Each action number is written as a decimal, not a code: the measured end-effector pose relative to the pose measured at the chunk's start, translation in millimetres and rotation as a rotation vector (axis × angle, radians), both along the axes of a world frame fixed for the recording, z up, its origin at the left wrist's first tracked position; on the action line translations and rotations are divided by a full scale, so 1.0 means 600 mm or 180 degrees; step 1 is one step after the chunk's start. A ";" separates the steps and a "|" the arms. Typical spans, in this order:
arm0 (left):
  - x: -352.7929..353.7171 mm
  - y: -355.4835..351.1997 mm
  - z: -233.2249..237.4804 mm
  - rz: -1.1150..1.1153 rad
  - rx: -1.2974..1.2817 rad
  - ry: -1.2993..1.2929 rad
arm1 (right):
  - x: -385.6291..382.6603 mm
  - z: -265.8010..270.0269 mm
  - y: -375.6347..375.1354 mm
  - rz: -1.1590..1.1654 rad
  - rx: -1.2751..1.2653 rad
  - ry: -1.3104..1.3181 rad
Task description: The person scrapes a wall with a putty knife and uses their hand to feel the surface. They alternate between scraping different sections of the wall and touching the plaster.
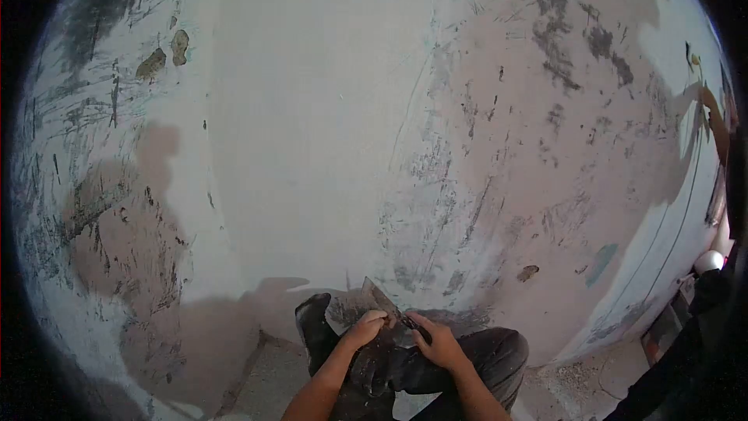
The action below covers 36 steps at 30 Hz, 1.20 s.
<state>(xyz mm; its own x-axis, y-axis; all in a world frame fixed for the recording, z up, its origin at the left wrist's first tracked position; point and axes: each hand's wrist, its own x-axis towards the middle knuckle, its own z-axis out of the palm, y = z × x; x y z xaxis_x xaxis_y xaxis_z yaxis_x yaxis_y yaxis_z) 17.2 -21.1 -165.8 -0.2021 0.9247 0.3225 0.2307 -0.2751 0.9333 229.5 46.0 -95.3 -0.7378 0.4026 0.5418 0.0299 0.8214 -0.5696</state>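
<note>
From where I'm standing, the right hand (438, 343) has hold of the dark handle (421, 333) of a scraper (381, 301), down at six o'clock with its blade (374, 292) tipped toward eleven. Left hand (369, 327) is curled up by the blade, can't tell if it's pinching anything. Scuffed-up wall (312, 125) ahead, plus somebody else's arm (718, 129) near three o'clock.

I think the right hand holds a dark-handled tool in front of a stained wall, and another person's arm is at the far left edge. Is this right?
Not quite: the head view shows the other person's arm at the far right edge, not the left. The right hand does hold a dark-handled tool in front of a stained wall.
</note>
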 end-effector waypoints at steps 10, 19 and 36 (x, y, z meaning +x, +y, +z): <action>-0.011 0.007 -0.004 -0.0347 -0.0146 -0.0139 | 0.032 0.292 0.070 -0.0595 0.1021 0.1123; -0.019 0.026 -0.029 -0.0403 0.0012 0.0068 | 0.006 0.568 0.021 -0.1460 0.1973 0.0515; -0.011 0.016 -0.019 -0.0457 -0.0012 0.0136 | 0.001 0.616 0.028 -0.1932 0.3106 0.0073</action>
